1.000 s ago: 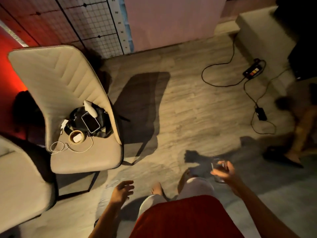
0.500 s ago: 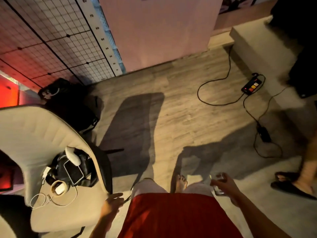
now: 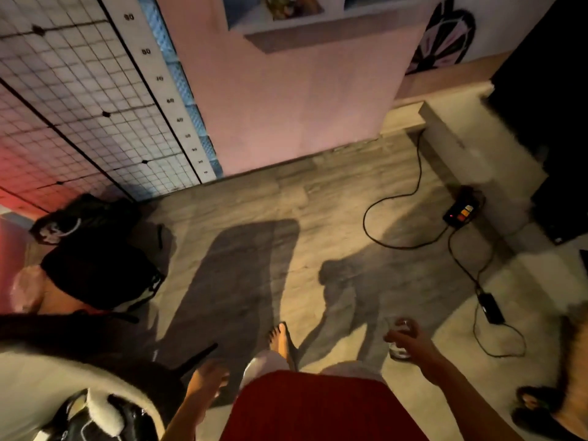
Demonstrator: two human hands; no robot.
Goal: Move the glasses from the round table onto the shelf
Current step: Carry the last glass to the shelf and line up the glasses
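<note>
Carrying a small clear drinking glass, pinched in the right hand, toward the white wall shelf. Left hand loosely spread, empty. Black cable ahead: possibly a trip, a dropped glass.

Dim wood-plank floor below pink wall, gridded panel

We see a dim, warm-lit room. Long dark shadows fall across the grey wood-plank floor at centre frame. A red glow tints the left edge. Motion blur smears the lower corners, and the wide lens bends the white wire-grid panel at upper left.
</note>
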